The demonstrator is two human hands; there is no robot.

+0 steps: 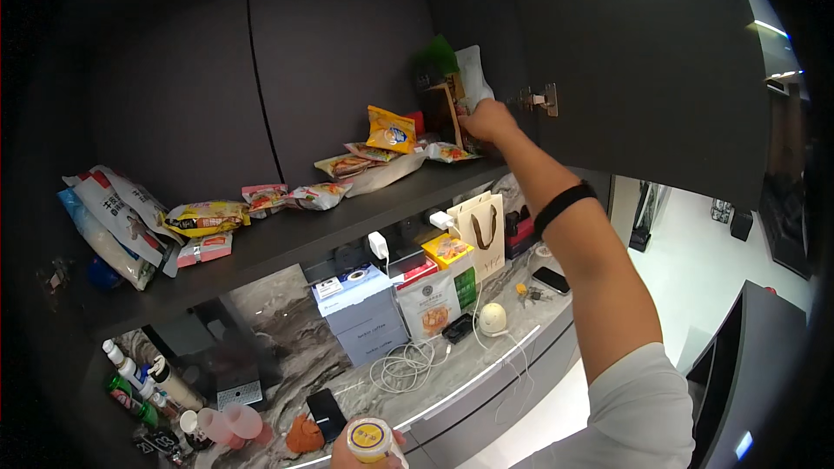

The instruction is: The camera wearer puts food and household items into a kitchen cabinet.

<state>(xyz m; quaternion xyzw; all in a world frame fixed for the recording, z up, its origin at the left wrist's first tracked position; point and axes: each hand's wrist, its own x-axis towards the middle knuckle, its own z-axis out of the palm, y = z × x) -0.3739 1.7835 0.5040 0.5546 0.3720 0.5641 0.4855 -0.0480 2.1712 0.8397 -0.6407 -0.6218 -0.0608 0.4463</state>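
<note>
My right hand [487, 121] reaches into the right end of an open dark cabinet, its fingers at a brown packet [443, 107] beside a white pouch [474, 68]. Whether the fingers grip anything is hidden. A yellow snack packet [391, 130] lies left of it, on top of other packets. At the bottom of the view my left hand [344, 453] holds a clear-lidded container [369, 441] with a yellow round label. An orange cloth-like item [304, 434] and a black phone [326, 414] lie on the marble counter beside the left hand.
The cabinet shelf [280, 241] bears several food packets, with large bags [117, 215] at the left. Below stand blue boxes [365, 316], a paper bag [485, 234], a coiled white cable [407, 368], pink cups [241, 420] and bottles [127, 365]. An open cabinet door [645, 78] is at right.
</note>
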